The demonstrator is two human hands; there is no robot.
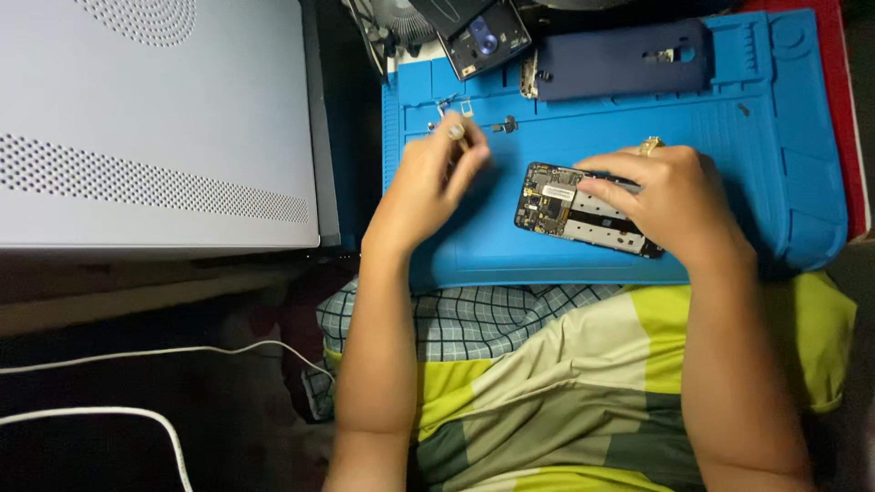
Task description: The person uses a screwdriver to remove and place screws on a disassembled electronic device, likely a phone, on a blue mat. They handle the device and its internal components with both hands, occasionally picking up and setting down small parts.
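The right hand (670, 196) is pinning the light, fragile opened phone (570, 208) by its edges while the left hand (437, 178) is pinching a thin tool (455, 132).

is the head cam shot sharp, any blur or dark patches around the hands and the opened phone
Head view: the blue silicone repair mat is evenly lit and fairly sharp; the left hand is slightly motion-blurred at the fingertips; the right hand shadows part of the opened phone with bare circuit board; the lower left corner is dark.
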